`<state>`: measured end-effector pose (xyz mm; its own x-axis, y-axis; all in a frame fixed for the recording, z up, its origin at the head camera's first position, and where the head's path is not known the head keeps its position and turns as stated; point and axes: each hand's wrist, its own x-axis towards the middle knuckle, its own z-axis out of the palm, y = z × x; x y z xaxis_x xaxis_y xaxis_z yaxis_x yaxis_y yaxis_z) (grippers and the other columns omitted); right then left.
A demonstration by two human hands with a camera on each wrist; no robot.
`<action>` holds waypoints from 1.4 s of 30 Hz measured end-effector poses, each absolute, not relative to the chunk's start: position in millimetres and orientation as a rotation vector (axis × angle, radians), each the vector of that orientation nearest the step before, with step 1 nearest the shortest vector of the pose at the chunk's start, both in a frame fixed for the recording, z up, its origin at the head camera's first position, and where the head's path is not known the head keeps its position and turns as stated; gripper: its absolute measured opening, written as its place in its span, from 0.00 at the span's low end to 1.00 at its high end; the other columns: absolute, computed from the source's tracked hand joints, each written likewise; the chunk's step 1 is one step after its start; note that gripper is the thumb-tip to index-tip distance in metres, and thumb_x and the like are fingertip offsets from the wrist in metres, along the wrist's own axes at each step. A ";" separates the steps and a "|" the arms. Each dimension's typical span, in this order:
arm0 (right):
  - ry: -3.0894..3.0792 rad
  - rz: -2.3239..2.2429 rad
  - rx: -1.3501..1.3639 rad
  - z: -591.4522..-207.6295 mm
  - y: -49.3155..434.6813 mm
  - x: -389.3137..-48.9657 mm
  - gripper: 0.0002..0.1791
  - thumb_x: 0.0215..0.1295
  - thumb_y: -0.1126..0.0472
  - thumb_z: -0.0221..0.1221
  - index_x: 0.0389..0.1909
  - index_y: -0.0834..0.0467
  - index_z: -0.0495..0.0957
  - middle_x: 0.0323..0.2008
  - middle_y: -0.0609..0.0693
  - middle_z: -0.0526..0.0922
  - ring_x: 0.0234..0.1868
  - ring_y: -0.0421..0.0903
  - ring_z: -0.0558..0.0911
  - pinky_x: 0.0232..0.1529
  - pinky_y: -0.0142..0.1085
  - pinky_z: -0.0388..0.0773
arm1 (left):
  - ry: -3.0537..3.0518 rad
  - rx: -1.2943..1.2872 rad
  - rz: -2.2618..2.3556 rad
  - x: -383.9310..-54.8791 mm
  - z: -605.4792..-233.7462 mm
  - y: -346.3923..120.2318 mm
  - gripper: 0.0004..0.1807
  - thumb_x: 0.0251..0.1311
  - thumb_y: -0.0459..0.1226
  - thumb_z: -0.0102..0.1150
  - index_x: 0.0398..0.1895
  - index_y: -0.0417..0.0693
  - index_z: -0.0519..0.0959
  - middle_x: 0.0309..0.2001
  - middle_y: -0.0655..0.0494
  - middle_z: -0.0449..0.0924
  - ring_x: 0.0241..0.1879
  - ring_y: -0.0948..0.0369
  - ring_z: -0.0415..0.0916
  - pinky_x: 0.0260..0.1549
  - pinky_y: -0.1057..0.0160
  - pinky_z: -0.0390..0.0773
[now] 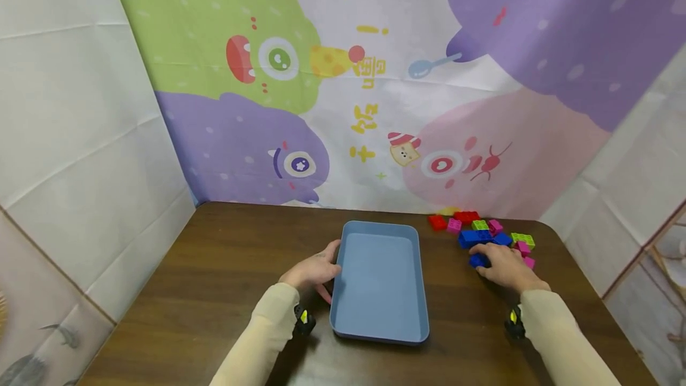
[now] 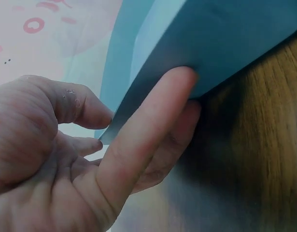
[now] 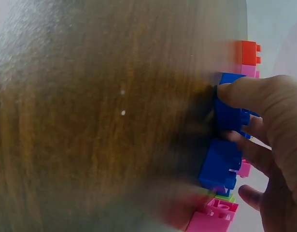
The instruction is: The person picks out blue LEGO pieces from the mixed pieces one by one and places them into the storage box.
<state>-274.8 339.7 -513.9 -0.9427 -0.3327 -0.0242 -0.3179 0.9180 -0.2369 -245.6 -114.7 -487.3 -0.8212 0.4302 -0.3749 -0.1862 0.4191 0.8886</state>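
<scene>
A shallow blue-grey tray [image 1: 379, 285] lies on the table. My left hand [image 1: 313, 270] grips its left side, thumb at the rim and fingers along the outer wall [image 2: 206, 53]. At the right, my right hand [image 1: 504, 264] reaches down to the toy building blocks. Thumb and index finger lie at either side of a blue building block [image 3: 230, 108], which shows partly under the hand in the head view. Another blue block [image 3: 218, 164] sits close beside the index finger. The other fingers are spread beyond these blocks.
Around the right hand lie several more blocks: red [image 1: 437, 223], pink [image 1: 454, 226], green [image 1: 522, 239] and a longer blue one [image 1: 474, 239]. They are near the back right edge of the brown wooden table [image 1: 241, 243]. A cartoon-printed cloth [image 1: 343, 177] hangs behind.
</scene>
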 end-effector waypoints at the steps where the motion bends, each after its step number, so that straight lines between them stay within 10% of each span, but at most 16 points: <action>1: 3.016 -0.353 -0.520 -515.0 339.8 -274.5 0.21 0.60 0.58 0.70 0.55 0.57 0.82 0.55 0.65 0.82 0.58 0.71 0.78 0.52 0.74 0.71 | 2.112 0.204 1.423 -245.4 -487.0 -115.0 0.42 0.71 0.31 0.42 0.83 0.52 0.39 0.81 0.37 0.37 0.59 0.39 0.76 0.26 0.45 0.87; 22: 2.982 -0.450 -0.587 -507.1 309.8 -272.7 0.22 0.62 0.57 0.69 0.57 0.57 0.81 0.57 0.62 0.82 0.61 0.70 0.76 0.60 0.76 0.64 | 2.049 0.151 1.418 -246.9 -488.4 -113.5 0.44 0.73 0.30 0.41 0.84 0.57 0.33 0.82 0.40 0.32 0.70 0.36 0.65 0.30 0.45 0.87; 42: 2.904 -0.626 -0.853 -490.4 271.4 -272.4 0.20 0.64 0.62 0.67 0.55 0.63 0.80 0.51 0.59 0.84 0.53 0.58 0.81 0.58 0.59 0.79 | 2.063 0.151 1.423 -243.5 -483.7 -109.4 0.43 0.74 0.30 0.41 0.84 0.55 0.34 0.82 0.39 0.33 0.70 0.34 0.63 0.29 0.43 0.87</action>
<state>-272.4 271.4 -490.4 -0.8464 -0.5288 0.0637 -0.5081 0.7657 -0.3944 -243.5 -109.4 -483.7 -0.8009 0.4235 -0.4233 -0.2453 0.4129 0.8771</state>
